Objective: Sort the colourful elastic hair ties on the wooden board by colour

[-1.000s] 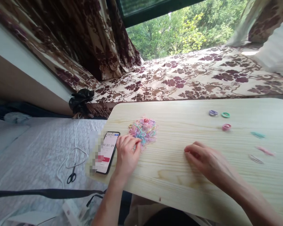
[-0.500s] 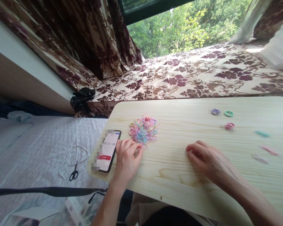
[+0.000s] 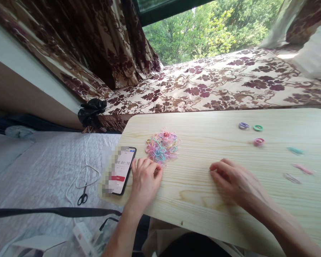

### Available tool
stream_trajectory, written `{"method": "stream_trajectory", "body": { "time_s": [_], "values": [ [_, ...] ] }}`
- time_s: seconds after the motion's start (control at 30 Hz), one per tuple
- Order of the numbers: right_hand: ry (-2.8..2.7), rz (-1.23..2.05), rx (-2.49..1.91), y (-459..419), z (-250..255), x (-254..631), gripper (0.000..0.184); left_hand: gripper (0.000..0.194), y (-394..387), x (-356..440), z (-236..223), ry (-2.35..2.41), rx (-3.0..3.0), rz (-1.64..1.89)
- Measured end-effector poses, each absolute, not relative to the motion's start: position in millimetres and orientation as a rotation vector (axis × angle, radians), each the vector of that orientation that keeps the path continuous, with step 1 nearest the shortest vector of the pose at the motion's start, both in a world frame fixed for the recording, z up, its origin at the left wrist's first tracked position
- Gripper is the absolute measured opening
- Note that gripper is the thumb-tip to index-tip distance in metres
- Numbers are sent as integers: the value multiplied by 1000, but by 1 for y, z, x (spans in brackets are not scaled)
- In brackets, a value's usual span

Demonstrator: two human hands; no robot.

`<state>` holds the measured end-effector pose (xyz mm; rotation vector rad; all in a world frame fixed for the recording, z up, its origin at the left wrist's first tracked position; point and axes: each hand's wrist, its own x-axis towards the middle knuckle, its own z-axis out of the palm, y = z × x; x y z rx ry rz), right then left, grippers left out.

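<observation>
A tangled pile of small pastel elastic bands [image 3: 163, 144] lies on the left part of the table. My left hand [image 3: 147, 178] rests at the pile's near edge, beside the phone [image 3: 122, 171]. Its thumb and index finger are closed together, and whatever may be between them is hidden. My right hand [image 3: 227, 176] lies on the bare wood right of the pile, fingers curled and closed, with nothing showing in them. Farther right are a purple band group [image 3: 243, 125], a green one [image 3: 258, 127], a pink one [image 3: 259, 142], and teal bands [image 3: 295, 150].
Pink bands [image 3: 302, 169] and pale mauve bands [image 3: 292, 178] lie at the table's right. The phone shows a running timer. Left of the table [image 3: 198, 196], black scissors [image 3: 82, 198] and a white cable [image 3: 81, 184] lie on a quilted cover. A floral-covered sill [image 3: 203, 91] runs behind.
The view has shifted slightly. My left hand has drawn back a little from the pile toward me. My right hand stays in nearly the same place. The phone's timer has advanced.
</observation>
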<state>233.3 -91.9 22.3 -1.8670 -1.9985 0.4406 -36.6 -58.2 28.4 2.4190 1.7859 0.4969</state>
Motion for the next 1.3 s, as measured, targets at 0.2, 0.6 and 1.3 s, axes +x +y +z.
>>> {"method": "stream_trajectory", "body": {
  "time_s": [0.2,0.6,1.3],
  "values": [
    [-2003,425,-1874,-92,23,232,21,16,-55,-33,29,1795,2450,471],
    [-2015,415,-1852,-94,25,233,19,15,-67,-12,30,1504,2382,761],
    [-1847,481,-1507,-118,29,197,18,14,-81,24,40,1216,2170,829]
  ]
}}
